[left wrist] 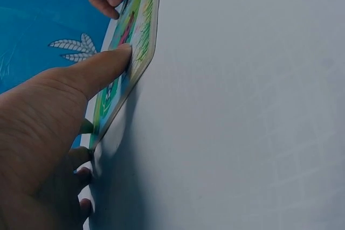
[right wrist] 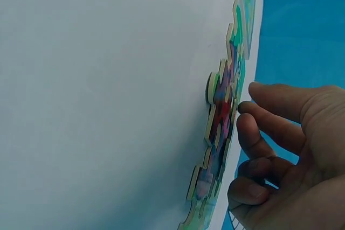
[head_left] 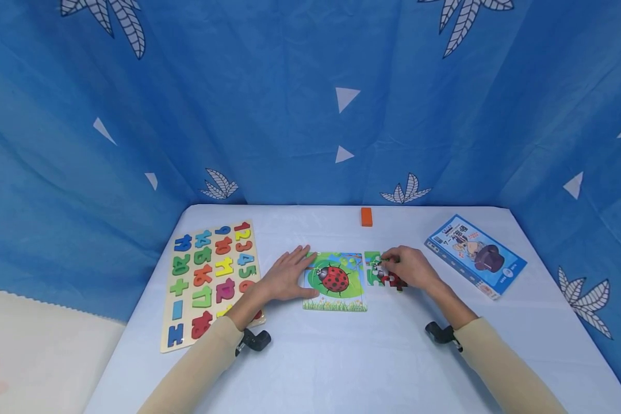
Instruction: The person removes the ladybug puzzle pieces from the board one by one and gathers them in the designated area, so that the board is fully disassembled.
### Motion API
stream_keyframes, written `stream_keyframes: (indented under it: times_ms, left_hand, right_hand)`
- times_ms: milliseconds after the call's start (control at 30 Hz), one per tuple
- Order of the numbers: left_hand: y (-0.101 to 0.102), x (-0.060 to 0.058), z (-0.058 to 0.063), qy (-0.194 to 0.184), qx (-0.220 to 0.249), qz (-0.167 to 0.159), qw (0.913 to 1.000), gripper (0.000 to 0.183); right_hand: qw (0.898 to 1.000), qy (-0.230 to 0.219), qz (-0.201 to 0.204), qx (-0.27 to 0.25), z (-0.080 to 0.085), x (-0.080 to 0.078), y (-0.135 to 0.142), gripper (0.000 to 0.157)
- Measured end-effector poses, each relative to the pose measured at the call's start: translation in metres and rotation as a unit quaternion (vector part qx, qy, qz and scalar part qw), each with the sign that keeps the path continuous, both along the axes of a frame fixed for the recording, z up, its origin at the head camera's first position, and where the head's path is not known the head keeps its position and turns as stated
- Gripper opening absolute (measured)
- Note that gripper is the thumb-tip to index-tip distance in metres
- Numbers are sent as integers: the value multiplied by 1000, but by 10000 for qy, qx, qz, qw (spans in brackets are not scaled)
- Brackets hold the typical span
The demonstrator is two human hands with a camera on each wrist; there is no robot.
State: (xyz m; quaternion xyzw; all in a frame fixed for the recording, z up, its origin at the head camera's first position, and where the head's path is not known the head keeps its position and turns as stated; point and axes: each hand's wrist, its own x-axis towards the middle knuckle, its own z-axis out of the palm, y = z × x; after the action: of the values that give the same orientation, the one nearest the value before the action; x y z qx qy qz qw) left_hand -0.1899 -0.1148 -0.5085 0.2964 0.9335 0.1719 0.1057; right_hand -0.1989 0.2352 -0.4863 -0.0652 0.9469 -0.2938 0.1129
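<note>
My left hand (head_left: 284,279) is spread wide at the left side of the ladybug board (head_left: 336,302), thumb laid on its face, fingers reaching toward its far left corner. The board lies flat about midway between the left and right edges of the white table (head_left: 341,362). Just beyond its right side sit the jigsaw pieces (head_left: 374,277), green, red and dark, and my right hand (head_left: 413,267) is over them, fingers bent and narrow; I can't tell whether I pinch one. The number board (head_left: 188,310) lies along the table's left edge, the orange block (head_left: 366,217) near the far edge, the blue box (head_left: 478,253) toward the far right corner.
</note>
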Motion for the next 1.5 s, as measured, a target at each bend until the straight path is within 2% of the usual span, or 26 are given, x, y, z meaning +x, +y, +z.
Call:
stream_keyframes:
  times_ms: [267,500,833,1167,1500]
  left_hand:
    - [0,-1,-2,-40,-50,29,10000,98]
    - [0,-1,-1,-45,-41,31,10000,98]
    - [1,0,-3,-41,-66,55,10000,98]
    - [1,1,-1,-61,-72,77,9999,98]
    - [0,1,0,-63,-38,35,10000,97]
  right_hand:
    - [9999,86,35,75,-3,0,-1,36]
    - [9997,19,101,222,-4,-4,-3,50]
    - [9992,48,117,385,-4,-8,-8,46]
    - [9992,-48,83,393,-3,-10,-8,45]
    - [9992,42,139,361,-4,-8,-5,42]
